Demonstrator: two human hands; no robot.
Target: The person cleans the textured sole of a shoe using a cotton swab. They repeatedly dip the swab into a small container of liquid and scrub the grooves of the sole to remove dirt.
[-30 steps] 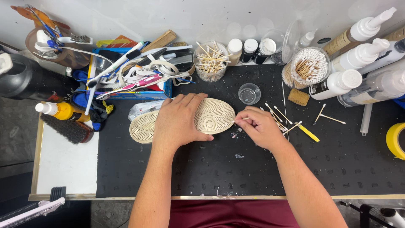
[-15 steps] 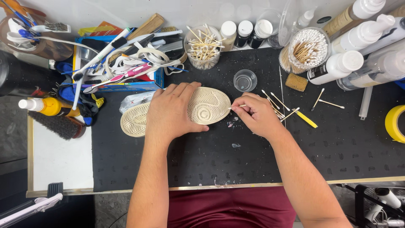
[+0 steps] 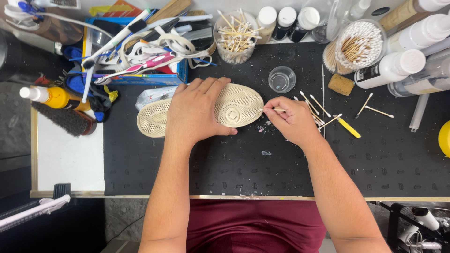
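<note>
A shoe (image 3: pixel 236 105) lies sole up on the black mat (image 3: pixel 234 164), its cream tread facing me. My left hand (image 3: pixel 197 110) presses flat on the middle of the sole and holds it down. My right hand (image 3: pixel 293 119) sits just right of the toe and pinches a thin wooden stick (image 3: pixel 272 109). The stick's tip points left and touches the edge of the toe.
Loose sticks and a yellow-handled tool (image 3: pixel 348 126) lie right of my hand. A small clear cup (image 3: pixel 281 78), jars of sticks (image 3: pixel 236 35) and cotton swabs (image 3: pixel 358 44), white bottles (image 3: pixel 393 68) and a blue tray of brushes (image 3: pixel 136 51) line the back. A black brush (image 3: pixel 63 119) lies at left.
My view has shifted slightly. My right hand has turned the stick toward the toe edge of the sole. The left hand stays pressed on the shoe.
</note>
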